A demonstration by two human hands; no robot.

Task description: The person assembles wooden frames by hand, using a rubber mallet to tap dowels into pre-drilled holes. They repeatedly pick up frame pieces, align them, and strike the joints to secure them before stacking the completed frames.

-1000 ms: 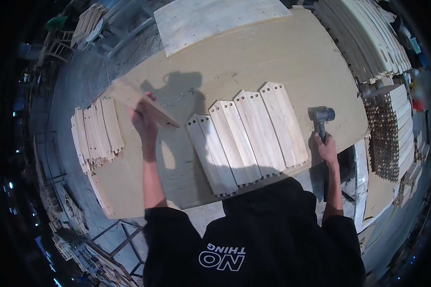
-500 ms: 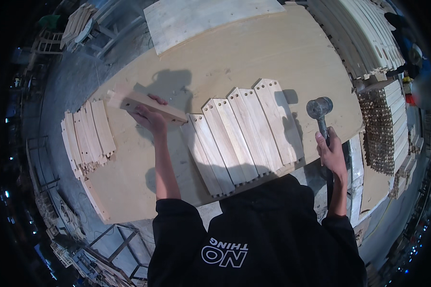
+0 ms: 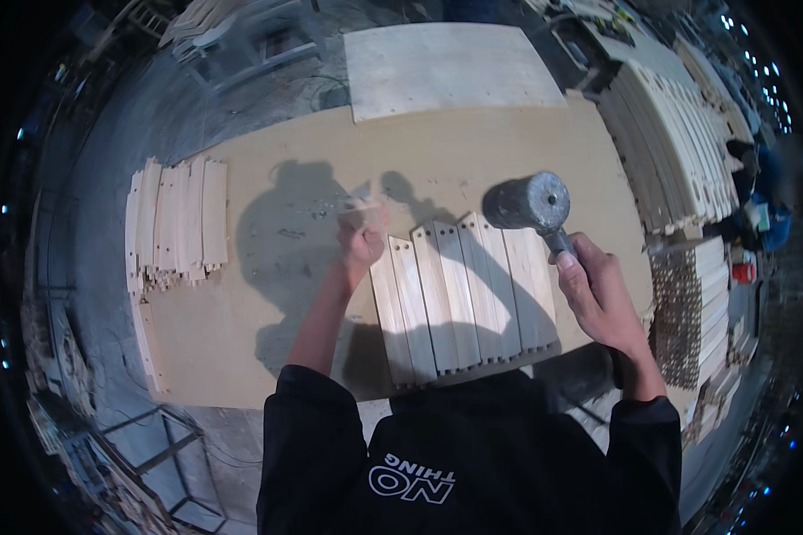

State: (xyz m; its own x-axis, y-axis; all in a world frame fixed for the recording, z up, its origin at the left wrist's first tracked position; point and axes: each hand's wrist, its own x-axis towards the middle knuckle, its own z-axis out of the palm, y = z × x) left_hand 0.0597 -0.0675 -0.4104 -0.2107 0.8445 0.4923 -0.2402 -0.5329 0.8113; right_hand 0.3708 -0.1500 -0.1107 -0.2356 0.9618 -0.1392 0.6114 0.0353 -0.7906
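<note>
In my right hand (image 3: 605, 292) is the handle of a dark mallet (image 3: 545, 201), its thick round head raised over the far right end of a row of pale wooden slats (image 3: 455, 303). These slats lie side by side with pointed, drilled ends facing away from me. My left hand (image 3: 360, 248) is closed around a pale wooden piece (image 3: 360, 210) beside the row's far left corner. That piece is blurred and seen nearly end-on, so its full length is hidden.
The tan worktable (image 3: 312, 143) carries a pile of short wooden slats (image 3: 177, 218) at its left. A pale flat board (image 3: 455, 71) lies across the far edge. Tall stacks of curved wooden parts (image 3: 660, 147) and drilled bars (image 3: 691, 312) stand at the right, with a person (image 3: 767, 205) beyond.
My left hand has moved right with the wooden piece, which has swung from lying lengthwise to nearly end-on. The mallet has risen and shifted left. My view has turned somewhat.
</note>
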